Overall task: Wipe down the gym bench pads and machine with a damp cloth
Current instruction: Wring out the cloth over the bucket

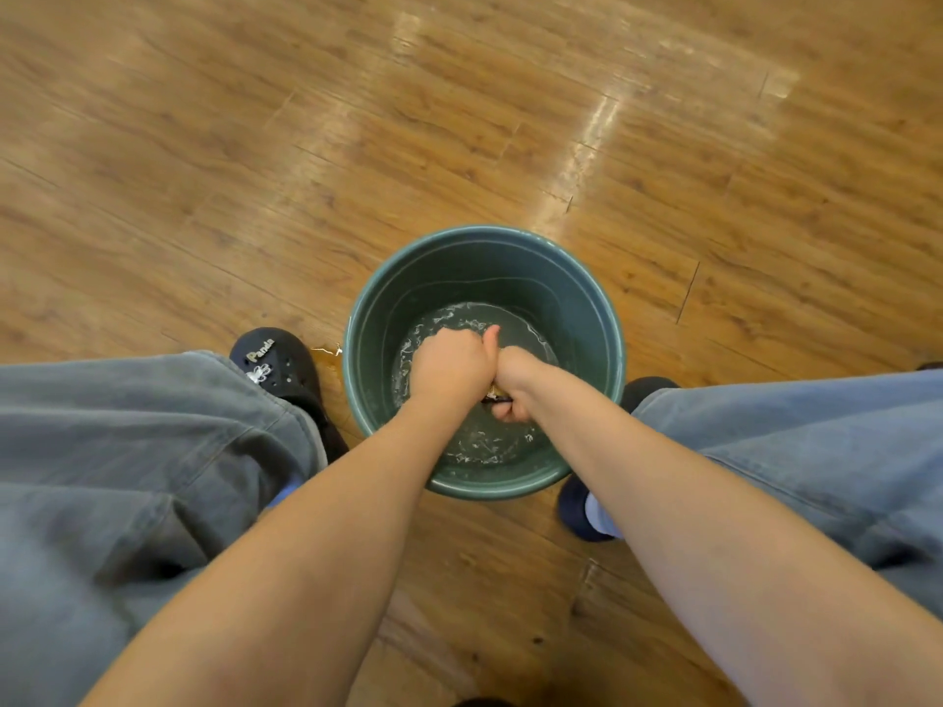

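A dark green bucket (479, 252) stands on the wooden floor between my feet, with rippling water (479, 441) in its bottom. Both my hands are inside it, fists pressed together. My left hand (449, 362) is curled tight with the thumb up. My right hand (513, 382) is curled below it. A small dark and tan bit of cloth (496, 397) shows between the two fists; the rest of it is hidden inside them. No bench or machine is in view.
Shiny wooden plank floor (459, 119) spreads all around. My black clog (278, 362) stands just left of the bucket and my other dark shoe (579, 507) at its right. A small puddle of water (326, 352) lies by the bucket's left rim.
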{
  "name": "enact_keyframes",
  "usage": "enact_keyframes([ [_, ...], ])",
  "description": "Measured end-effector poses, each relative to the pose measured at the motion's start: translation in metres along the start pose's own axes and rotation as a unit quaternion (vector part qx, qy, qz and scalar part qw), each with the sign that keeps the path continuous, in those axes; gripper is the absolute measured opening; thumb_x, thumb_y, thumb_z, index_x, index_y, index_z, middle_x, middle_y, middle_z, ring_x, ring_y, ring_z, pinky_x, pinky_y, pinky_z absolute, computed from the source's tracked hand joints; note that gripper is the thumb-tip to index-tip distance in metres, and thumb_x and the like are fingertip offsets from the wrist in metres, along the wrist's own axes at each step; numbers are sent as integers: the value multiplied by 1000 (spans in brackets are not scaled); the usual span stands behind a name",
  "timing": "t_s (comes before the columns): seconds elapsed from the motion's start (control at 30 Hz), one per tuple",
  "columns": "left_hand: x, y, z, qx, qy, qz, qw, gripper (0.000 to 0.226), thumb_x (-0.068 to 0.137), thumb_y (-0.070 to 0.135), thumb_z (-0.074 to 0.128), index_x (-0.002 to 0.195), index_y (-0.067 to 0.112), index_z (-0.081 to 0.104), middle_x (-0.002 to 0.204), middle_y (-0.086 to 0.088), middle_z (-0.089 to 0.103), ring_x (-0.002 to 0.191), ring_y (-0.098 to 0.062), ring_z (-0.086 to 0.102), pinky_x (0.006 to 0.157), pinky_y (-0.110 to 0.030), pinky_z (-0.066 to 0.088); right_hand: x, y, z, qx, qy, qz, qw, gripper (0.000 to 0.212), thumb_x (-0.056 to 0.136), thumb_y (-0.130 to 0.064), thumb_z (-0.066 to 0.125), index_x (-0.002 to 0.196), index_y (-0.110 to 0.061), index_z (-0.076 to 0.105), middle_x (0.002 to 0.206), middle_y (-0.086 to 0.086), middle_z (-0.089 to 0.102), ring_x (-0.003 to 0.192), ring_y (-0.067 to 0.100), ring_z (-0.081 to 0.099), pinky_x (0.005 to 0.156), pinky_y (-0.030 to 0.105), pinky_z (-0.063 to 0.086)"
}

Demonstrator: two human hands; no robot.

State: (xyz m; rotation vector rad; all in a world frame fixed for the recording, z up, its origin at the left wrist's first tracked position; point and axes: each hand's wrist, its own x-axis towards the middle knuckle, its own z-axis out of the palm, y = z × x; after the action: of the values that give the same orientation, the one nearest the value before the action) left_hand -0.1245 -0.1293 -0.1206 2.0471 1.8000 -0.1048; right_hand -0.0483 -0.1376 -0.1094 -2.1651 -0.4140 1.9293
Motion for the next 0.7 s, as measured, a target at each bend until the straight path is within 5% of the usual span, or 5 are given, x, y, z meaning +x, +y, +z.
enact_keyframes([
  [0.17, -4, 1, -14, -26, -42, 116, 992, 34, 101, 21, 40, 132, 7, 45, 120, -16, 51, 103, -31, 57, 79, -40, 47, 6, -15, -21, 47, 54, 10, 997, 24, 94, -21, 42, 71, -16, 44, 61, 3, 43, 47, 13, 34, 32, 13, 23],
  [0.33, -15, 26, -15, -6, -104, 154, 982, 88, 82, 16, 65, 149, 3, 9, 147, -15, 22, 136, -30, 22, 110, -41, 32, 4, -21, -39, 51, 73, 3, 996, 33, 95, -45, 45, 77, -17, 47, 65, 3, 44, 51, 14, 39, 34, 18, 28],
  [0.4, -13, 18, -8, 9, -79, 124, 989, 85, 82, 22, 67, 147, 4, 16, 138, -14, 32, 131, -30, 30, 104, -40, 37, -2, -21, -29, -53, 61, -44, 996, 37, 95, -49, 39, 85, -15, 50, 66, 5, 47, 52, 17, 43, 42, 24, 32],
  [0.53, -9, -4, -11, -64, 6, 46, 997, 22, 85, 16, 57, 106, 8, 57, 95, -5, 59, 90, -24, 59, 69, -32, 45, -12, -18, -7, -217, 120, -263, 932, 50, 99, -44, 32, 100, -4, 62, 87, 10, 62, 73, 22, 57, 65, 28, 42],
  [0.7, -8, 6, -33, -52, -127, 138, 981, 10, 87, 17, 55, 78, 11, 58, 67, 0, 54, 78, -25, 59, 61, -28, 36, -15, -13, -23, -359, 152, -352, 851, 51, 100, -33, 35, 63, -6, 57, 61, 3, 52, 66, 20, 53, 65, 29, 35],
])
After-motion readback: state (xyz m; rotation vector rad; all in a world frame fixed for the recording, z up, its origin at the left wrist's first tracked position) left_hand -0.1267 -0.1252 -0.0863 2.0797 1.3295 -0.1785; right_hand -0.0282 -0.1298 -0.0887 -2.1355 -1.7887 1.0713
